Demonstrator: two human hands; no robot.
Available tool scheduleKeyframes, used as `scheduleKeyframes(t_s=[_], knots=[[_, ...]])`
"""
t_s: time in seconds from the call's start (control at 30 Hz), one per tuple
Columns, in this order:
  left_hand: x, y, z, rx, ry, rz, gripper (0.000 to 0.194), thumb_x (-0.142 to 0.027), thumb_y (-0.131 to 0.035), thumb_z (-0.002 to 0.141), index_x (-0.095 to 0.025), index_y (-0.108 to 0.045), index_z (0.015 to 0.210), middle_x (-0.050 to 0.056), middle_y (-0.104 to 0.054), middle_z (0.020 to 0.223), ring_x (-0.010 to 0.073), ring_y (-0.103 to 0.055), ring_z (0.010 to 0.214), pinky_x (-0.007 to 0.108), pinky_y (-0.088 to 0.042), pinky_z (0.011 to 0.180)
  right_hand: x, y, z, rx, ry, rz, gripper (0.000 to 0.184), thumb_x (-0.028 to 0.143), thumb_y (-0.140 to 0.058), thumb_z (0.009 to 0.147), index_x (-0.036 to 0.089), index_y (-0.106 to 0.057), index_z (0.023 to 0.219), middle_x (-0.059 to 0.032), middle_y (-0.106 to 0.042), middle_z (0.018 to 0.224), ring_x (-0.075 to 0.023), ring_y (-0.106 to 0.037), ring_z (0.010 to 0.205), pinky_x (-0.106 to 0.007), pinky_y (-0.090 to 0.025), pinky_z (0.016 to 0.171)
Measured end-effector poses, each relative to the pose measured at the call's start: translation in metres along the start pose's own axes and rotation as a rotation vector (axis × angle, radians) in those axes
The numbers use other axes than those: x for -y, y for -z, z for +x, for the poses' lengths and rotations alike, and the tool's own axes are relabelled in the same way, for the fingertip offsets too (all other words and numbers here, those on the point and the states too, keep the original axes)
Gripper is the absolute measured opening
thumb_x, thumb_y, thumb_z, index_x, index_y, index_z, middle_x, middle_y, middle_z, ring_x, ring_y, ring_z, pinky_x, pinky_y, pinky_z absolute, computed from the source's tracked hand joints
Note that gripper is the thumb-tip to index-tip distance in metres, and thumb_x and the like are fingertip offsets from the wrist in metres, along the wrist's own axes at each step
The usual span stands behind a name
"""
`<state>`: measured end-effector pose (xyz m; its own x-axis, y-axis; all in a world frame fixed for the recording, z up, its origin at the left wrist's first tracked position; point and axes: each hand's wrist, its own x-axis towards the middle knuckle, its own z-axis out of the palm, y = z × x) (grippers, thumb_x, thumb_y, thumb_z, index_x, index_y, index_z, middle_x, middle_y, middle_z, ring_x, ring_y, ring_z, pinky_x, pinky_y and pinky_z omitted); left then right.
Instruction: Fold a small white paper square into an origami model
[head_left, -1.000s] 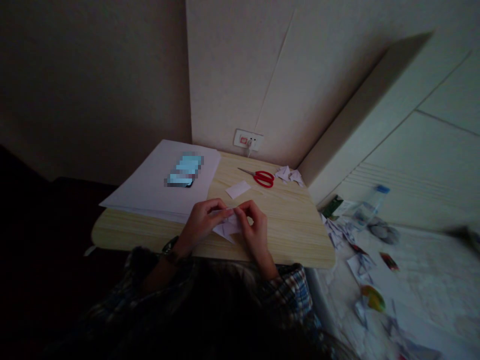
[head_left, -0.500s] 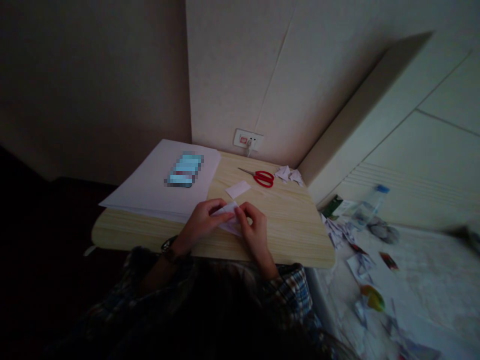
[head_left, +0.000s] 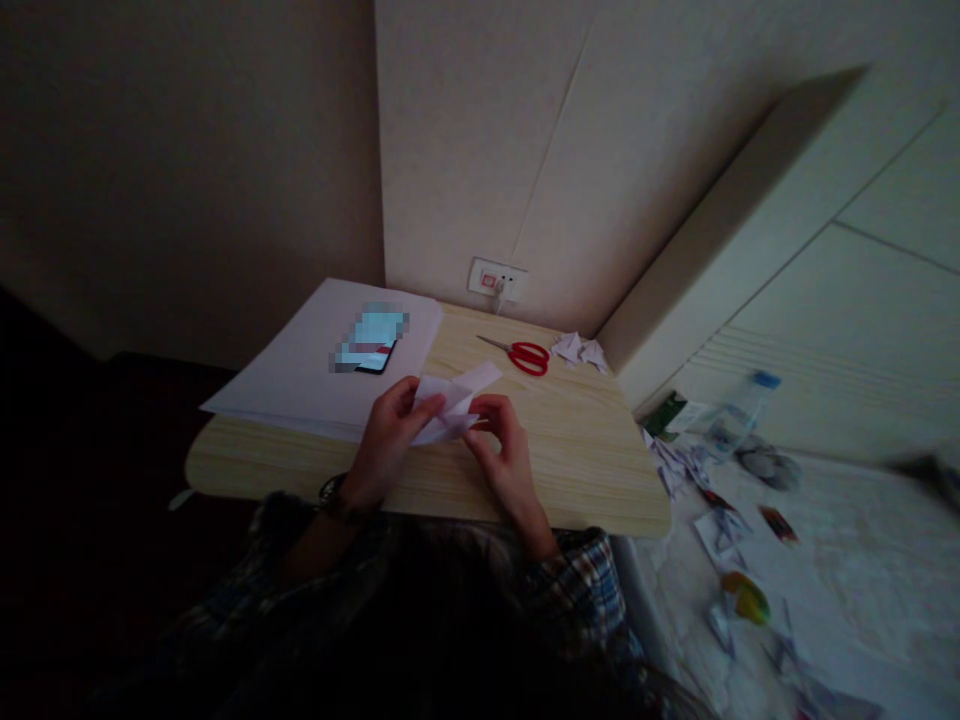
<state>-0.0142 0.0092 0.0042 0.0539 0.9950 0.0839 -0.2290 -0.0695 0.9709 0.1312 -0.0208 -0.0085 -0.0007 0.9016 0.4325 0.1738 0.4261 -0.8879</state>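
Note:
A small folded white paper [head_left: 448, 408] is raised just above the table's near part. My left hand [head_left: 388, 432] pinches its left side, thumb on top and fingers behind. With curled fingers and thumb, my right hand [head_left: 504, 450] grips the paper's right tip. Just behind it, a small rectangular paper piece [head_left: 486, 376] lies partly covered from view. Farther back are scissors with red handles [head_left: 529, 358], blades pointing left. Two folded paper pieces [head_left: 570, 347] sit at the table's back right corner.
Large white sheets [head_left: 277, 370] cover the left of the wooden table [head_left: 585, 450], with a phone [head_left: 371, 340] on them. Behind is a wall socket [head_left: 497, 279] with a plug. On the right, a bed-like surface [head_left: 862, 520] bears a plastic bottle [head_left: 746, 410] and scattered papers.
The folded paper has been lifted and turned, and its folds now show more openly. My left hand has shifted slightly up; my right fingers have moved to the paper's right tip.

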Motion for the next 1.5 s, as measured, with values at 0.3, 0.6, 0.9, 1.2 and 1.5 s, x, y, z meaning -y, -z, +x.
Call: scheduleKeyframes(t_s=[0.3, 0.6, 0.9, 1.2, 1.5], knots=[[-0.001, 0.0009, -0.0022, 0.149, 0.096, 0.04, 0.034, -0.041, -0.074, 0.067, -0.015, -0.062, 0.086, -0.001, -0.071, 0.072, 0.0156, -0.064, 0.067, 0.023, -0.048, 0.063, -0.0007, 0.0004, 0.0015, -0.118, -0.046, -0.133, 0.01, 0.028, -0.061, 0.083, 0.021, -0.055, 0.078, 0.0038, -0.057, 0.068, -0.0124, -0.054, 0.064, -0.025, -0.044, 0.063], [0.0002, 0.001, 0.0011, 0.149, 0.125, 0.175, 0.035, -0.042, -0.075, 0.061, -0.013, -0.067, 0.081, 0.003, -0.072, 0.073, 0.0188, -0.064, 0.067, 0.026, -0.049, 0.061, -0.0003, 0.0012, 0.0012, -0.182, -0.039, -0.135, 0.004, 0.025, -0.056, 0.085, 0.021, -0.057, 0.084, 0.0031, -0.059, 0.07, -0.0124, -0.055, 0.064, -0.024, -0.043, 0.059], [0.0034, 0.0013, 0.0041, 0.273, 0.092, 0.361, 0.032, -0.041, -0.071, 0.064, -0.011, -0.069, 0.075, 0.0, -0.066, 0.065, 0.0161, -0.058, 0.063, 0.023, -0.042, 0.056, 0.001, 0.001, 0.0014, -0.191, 0.001, -0.111, 0.005, 0.025, -0.056, 0.086, 0.021, -0.059, 0.088, 0.0004, -0.062, 0.08, -0.0133, -0.058, 0.071, -0.025, -0.047, 0.064], [0.0027, 0.0021, 0.0049, 0.227, 0.034, 0.317, 0.03, -0.04, -0.071, 0.066, -0.014, -0.068, 0.079, 0.0, -0.067, 0.07, 0.0172, -0.059, 0.066, 0.024, -0.045, 0.06, 0.0038, 0.0014, 0.0021, -0.122, 0.094, -0.188, 0.016, 0.019, -0.055, 0.085, 0.023, -0.06, 0.099, -0.0029, -0.062, 0.096, -0.0155, -0.056, 0.084, -0.028, -0.048, 0.071], [0.002, 0.001, 0.0043, 0.198, 0.013, 0.322, 0.031, -0.038, -0.073, 0.064, -0.014, -0.071, 0.083, 0.003, -0.072, 0.078, 0.0204, -0.063, 0.072, 0.026, -0.048, 0.064, 0.0056, 0.0024, 0.002, -0.128, 0.143, -0.246, 0.02, 0.016, -0.054, 0.084, 0.024, -0.061, 0.101, -0.004, -0.06, 0.1, -0.0168, -0.056, 0.088, -0.03, -0.048, 0.073]])
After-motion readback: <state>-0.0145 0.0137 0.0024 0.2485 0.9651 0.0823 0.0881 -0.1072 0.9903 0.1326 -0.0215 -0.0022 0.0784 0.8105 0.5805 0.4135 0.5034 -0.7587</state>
